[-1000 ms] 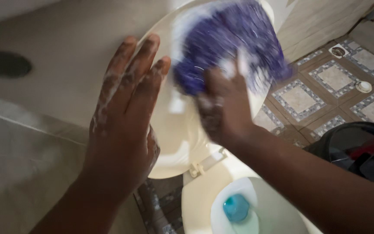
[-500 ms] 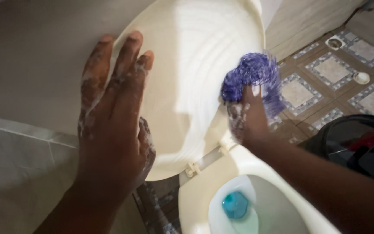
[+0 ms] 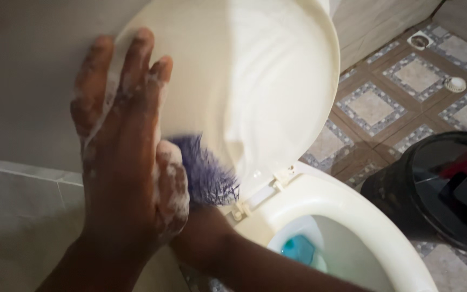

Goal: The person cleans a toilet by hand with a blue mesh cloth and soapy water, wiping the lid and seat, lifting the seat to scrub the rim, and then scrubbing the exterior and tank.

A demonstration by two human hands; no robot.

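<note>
Head view: our scrubber [image 3: 206, 173] has swung to seven o'clock beneath the lid [image 3: 244, 81]; left hand [image 3: 131, 157] spread flat, right hand's grip hidden.

A dim bathroom: a plain grey wall [image 3: 28, 81] meets pale wall tiles [image 3: 17, 205] below. The floor [image 3: 374, 108] has brown tiles with patterned grey squares and a small round drain [image 3: 422, 39].

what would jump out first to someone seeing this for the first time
The soapy left hand pressed flat against the raised cream toilet lid fills the middle. Just beside it a purple mesh scrubber pokes out at the lid's lower edge near the hinge; the right hand holding it is hidden behind the left. Lower right, blue water sits in the toilet bowl, with a black bucket on the patterned floor tiles.
</note>
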